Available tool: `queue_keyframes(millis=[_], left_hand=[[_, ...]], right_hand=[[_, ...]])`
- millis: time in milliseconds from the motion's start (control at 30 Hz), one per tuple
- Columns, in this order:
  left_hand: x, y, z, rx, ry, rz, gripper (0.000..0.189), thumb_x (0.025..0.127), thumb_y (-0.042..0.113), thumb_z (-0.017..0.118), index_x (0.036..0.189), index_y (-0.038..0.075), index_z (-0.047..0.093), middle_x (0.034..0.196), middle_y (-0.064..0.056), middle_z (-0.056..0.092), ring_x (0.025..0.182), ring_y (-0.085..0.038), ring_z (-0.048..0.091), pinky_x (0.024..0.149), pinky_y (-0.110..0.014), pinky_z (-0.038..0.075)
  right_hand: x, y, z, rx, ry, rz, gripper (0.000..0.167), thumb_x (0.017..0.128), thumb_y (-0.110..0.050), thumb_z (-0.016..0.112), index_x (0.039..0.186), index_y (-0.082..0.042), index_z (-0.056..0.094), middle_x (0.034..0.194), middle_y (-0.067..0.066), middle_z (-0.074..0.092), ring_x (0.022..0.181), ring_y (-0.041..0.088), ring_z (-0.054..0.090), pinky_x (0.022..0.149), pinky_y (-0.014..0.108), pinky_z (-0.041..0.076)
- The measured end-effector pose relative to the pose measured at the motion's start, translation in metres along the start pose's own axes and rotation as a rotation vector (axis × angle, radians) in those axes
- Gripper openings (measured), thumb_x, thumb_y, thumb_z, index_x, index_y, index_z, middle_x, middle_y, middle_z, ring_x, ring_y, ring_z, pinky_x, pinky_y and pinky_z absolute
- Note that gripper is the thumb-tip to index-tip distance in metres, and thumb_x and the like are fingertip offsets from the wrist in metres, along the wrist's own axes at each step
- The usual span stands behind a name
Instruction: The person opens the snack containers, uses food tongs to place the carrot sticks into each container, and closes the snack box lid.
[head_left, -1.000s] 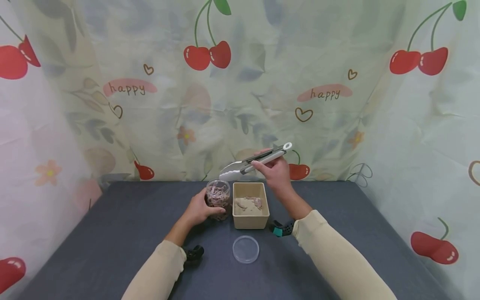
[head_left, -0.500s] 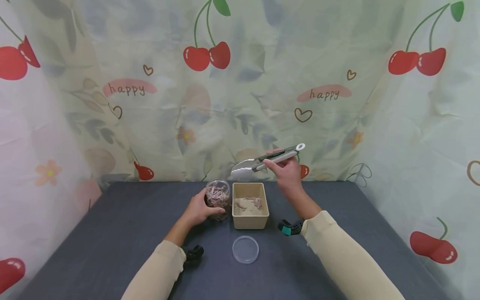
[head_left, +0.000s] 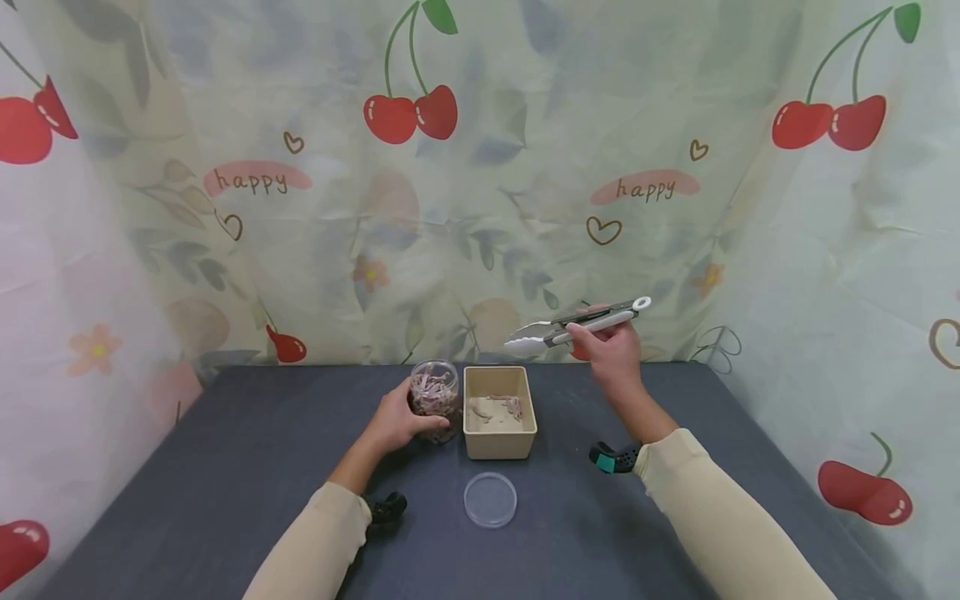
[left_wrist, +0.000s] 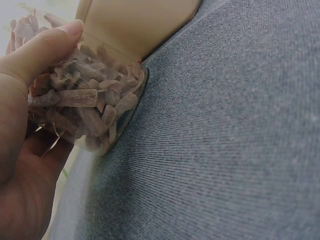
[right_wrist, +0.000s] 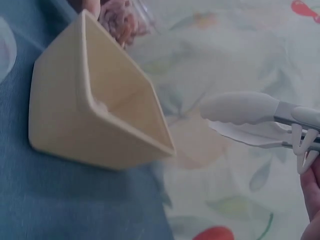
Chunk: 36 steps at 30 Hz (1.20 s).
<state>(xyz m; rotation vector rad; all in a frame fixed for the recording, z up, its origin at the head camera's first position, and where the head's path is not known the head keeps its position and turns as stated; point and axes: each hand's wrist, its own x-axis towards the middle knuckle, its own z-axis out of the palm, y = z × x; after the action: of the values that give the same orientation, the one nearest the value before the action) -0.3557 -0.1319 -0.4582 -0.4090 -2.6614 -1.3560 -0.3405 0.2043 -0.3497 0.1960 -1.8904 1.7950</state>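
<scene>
My left hand [head_left: 395, 418] grips a clear jar [head_left: 434, 392] standing on the table, its thumb across the near side. Short, dusty-pink dried pieces [left_wrist: 77, 97] fill much of the jar. In my right hand [head_left: 617, 354] is a pair of tongs [head_left: 577, 324], grey and white with scalloped white tips, held in the air to the right of and above the beige bin [head_left: 500, 446]. Nothing shows between the tong tips in the right wrist view. A few of the pinkish pieces [head_left: 513, 407] lie on the floor of the bin, which stands just right of the jar.
A round clear lid [head_left: 491, 500] lies on the dark table [head_left: 285, 467] in front of the bin. Behind the table's far edge hangs a curtain [head_left: 480, 208] printed with cherries, and it runs along both sides too.
My right hand has moved to the right with the tongs, from above the jar and bin to beyond the bin's right side. The left hand and jar have stayed in place.
</scene>
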Motion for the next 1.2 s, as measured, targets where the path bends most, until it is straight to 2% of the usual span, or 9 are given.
queue_keyframes(millis=[133, 300, 467, 767, 900, 1033, 1200], left_hand=[[0.0, 0.0, 0.0, 0.007, -0.001, -0.002, 0.091, 0.068, 0.037, 0.089, 0.138, 0.0, 0.045, 0.119, -0.016, 0.061, 0.108, -0.029, 0.057, 0.091, -0.047, 0.045], [0.0, 0.0, 0.0, 0.016, 0.001, 0.003, 0.089, 0.068, 0.037, 0.089, 0.137, 0.0, 0.046, 0.119, -0.016, 0.061, 0.107, -0.029, 0.058, 0.091, -0.047, 0.045], [0.0, 0.001, 0.0, 0.013, 0.006, 0.008, 0.086, 0.069, 0.033, 0.089, 0.136, 0.0, 0.047, 0.118, -0.016, 0.061, 0.107, -0.029, 0.058, 0.091, -0.047, 0.045], [-0.001, 0.001, 0.0, 0.026, 0.005, -0.008, 0.088, 0.068, 0.034, 0.089, 0.137, 0.0, 0.046, 0.12, -0.016, 0.06, 0.109, -0.029, 0.057, 0.092, -0.047, 0.044], [-0.001, 0.001, -0.001, 0.017, 0.01, 0.007, 0.087, 0.068, 0.033, 0.09, 0.137, 0.001, 0.047, 0.119, -0.015, 0.061, 0.109, -0.029, 0.057, 0.093, -0.046, 0.043], [0.0, 0.001, -0.001, 0.013, 0.016, 0.011, 0.087, 0.067, 0.032, 0.09, 0.136, 0.0, 0.047, 0.118, -0.015, 0.061, 0.109, -0.03, 0.057, 0.093, -0.047, 0.043], [0.0, 0.0, -0.001, 0.029, 0.008, 0.011, 0.087, 0.068, 0.034, 0.09, 0.136, 0.001, 0.047, 0.118, -0.015, 0.061, 0.108, -0.029, 0.057, 0.092, -0.047, 0.044]], right_hand=[[-0.001, 0.008, -0.013, -0.039, 0.045, -0.007, 0.043, 0.083, -0.01, 0.078, 0.117, 0.004, 0.056, 0.114, 0.019, 0.066, 0.087, 0.002, 0.066, 0.075, 0.018, 0.05], [-0.004, 0.018, -0.026, -0.088, 0.092, 0.012, 0.044, 0.083, -0.013, 0.079, 0.117, 0.003, 0.057, 0.112, 0.018, 0.067, 0.085, 0.0, 0.065, 0.073, 0.017, 0.05], [-0.007, 0.029, -0.036, -0.182, 0.131, 0.028, 0.045, 0.083, -0.02, 0.079, 0.118, -0.001, 0.058, 0.111, 0.018, 0.067, 0.082, -0.002, 0.063, 0.07, 0.015, 0.049], [-0.01, 0.053, -0.044, -0.272, 0.207, 0.079, 0.046, 0.084, -0.026, 0.078, 0.119, -0.003, 0.058, 0.109, 0.014, 0.068, 0.082, -0.004, 0.061, 0.071, 0.013, 0.047], [-0.012, 0.064, -0.045, -0.302, 0.276, 0.084, 0.044, 0.083, -0.025, 0.079, 0.116, -0.004, 0.059, 0.105, 0.014, 0.069, 0.077, -0.006, 0.059, 0.068, 0.012, 0.046], [-0.013, 0.074, -0.045, -0.285, 0.333, 0.097, 0.046, 0.082, -0.025, 0.08, 0.117, -0.004, 0.058, 0.105, 0.013, 0.068, 0.081, -0.002, 0.061, 0.068, 0.013, 0.046], [-0.016, 0.086, -0.046, -0.288, 0.379, 0.131, 0.046, 0.083, -0.023, 0.079, 0.119, -0.005, 0.056, 0.106, 0.013, 0.068, 0.092, 0.012, 0.065, 0.069, 0.014, 0.045]])
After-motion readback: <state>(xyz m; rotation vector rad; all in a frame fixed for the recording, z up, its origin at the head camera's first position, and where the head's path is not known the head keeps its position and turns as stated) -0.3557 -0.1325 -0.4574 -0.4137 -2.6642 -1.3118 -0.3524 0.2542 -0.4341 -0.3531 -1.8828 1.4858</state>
